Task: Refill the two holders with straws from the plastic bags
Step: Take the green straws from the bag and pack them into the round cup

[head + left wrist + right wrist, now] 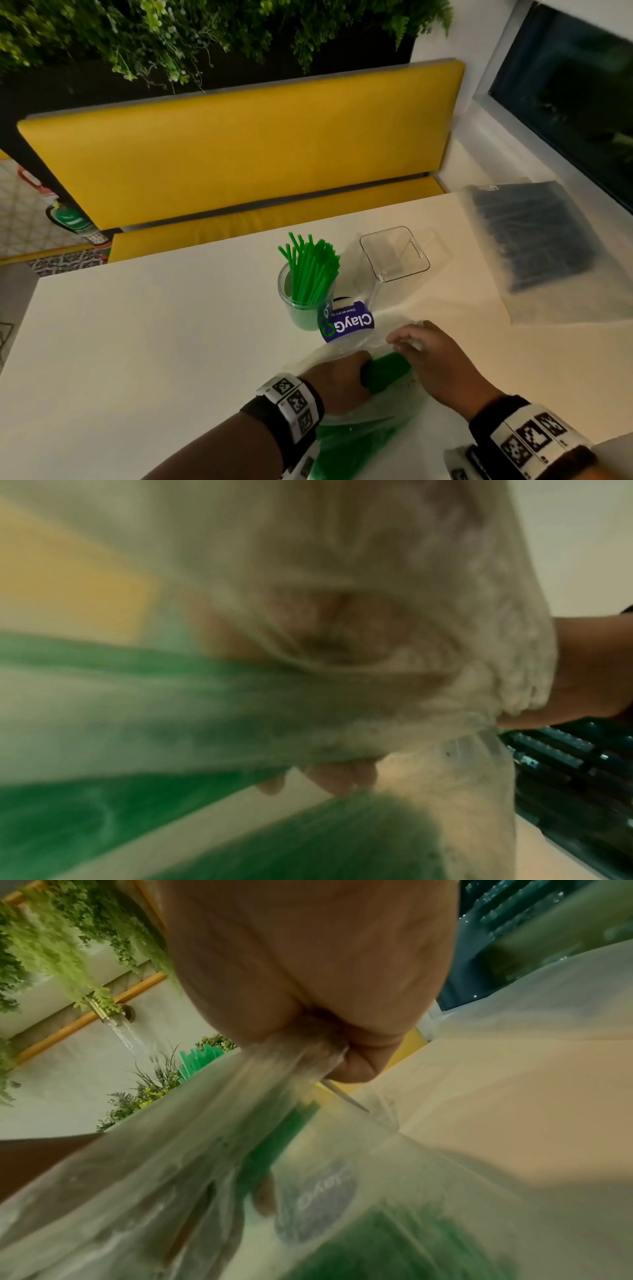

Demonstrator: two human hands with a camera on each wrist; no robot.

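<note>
A round clear holder [306, 301] stands mid-table with a bunch of green straws [313, 267] in it. Just right of it the square clear holder [394, 254] has no straws inside. At the table's near edge lies a clear plastic bag [363, 431] of green straws with a blue label [346, 322]. My left hand [354, 371] curls round a bundle of green straws [387, 371] at the bag; whether plastic lies between them is unclear. My right hand [402, 342] pinches the bag's bunched plastic [301, 1047] and holds it taut. Blurred plastic fills the left wrist view, with fingertips [339, 780] showing.
A second plastic bag [537, 240] of dark straws lies flat at the table's [154, 325] right side, past the square holder. A yellow bench [239, 154] runs behind the table, with hanging plants above it and a dark window to the right.
</note>
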